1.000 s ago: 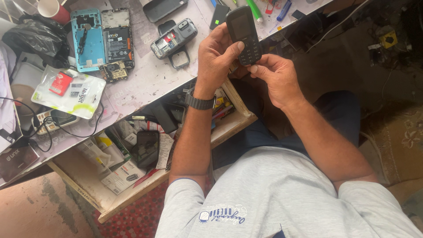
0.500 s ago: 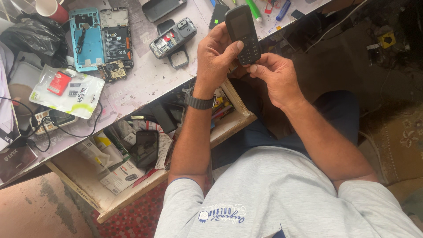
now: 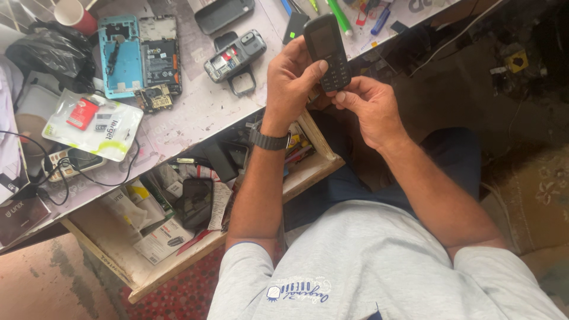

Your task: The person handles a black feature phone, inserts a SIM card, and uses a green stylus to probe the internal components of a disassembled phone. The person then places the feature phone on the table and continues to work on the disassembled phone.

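A black keypad phone [image 3: 328,49] is held upright in front of me, above the edge of the workbench [image 3: 195,112]. My left hand [image 3: 290,80] wraps its left side, thumb resting on the keypad. My right hand [image 3: 370,106] grips the phone's lower end from the right, fingertips at the bottom edge. A dark watch [image 3: 269,140] sits on my left wrist.
On the workbench lie an opened blue phone [image 3: 139,56], a small grey opened phone [image 3: 235,56], a plastic packet [image 3: 95,123], a red cup [image 3: 76,15], pens [image 3: 339,16] and cables. An open wooden drawer [image 3: 178,219] below holds boxes and a dark phone.
The phone and both hands keep nearly the same pose; my left thumb shifts slightly on the keypad.
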